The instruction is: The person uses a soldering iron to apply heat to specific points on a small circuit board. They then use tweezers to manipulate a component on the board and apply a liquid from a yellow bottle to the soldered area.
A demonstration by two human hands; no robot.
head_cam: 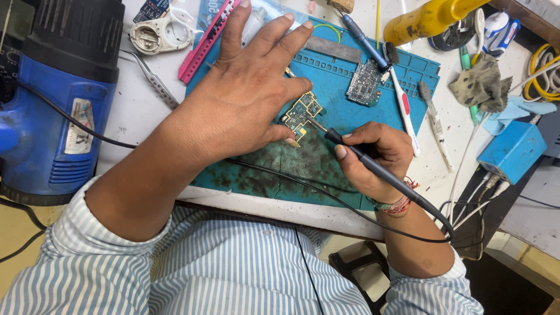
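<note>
Circuit board [302, 112], small and gold-traced, lies on the blue work mat [326, 87] near the middle of the desk [134, 111], pinned flat under the fingertips of the left hand [245, 93], which is spread open with the thumb at the board's near edge. The right hand [373, 157] is closed in a pen grip around the black soldering iron [350, 149], its tip touching the board's right edge, and its cord trails off toward the person's right. To do this well, the left fingers should probably stay clear of the hot tip while pressing firmly enough that the board cannot slide on the stained mat. Resting the right wrist on the mat would likely steady the tip on so small a joint. A second circuit board [366, 83] lies apart further up the mat, beside a white-handled brush [402, 105], and a blue hot-air gun [55, 99] stands at the left.
</note>
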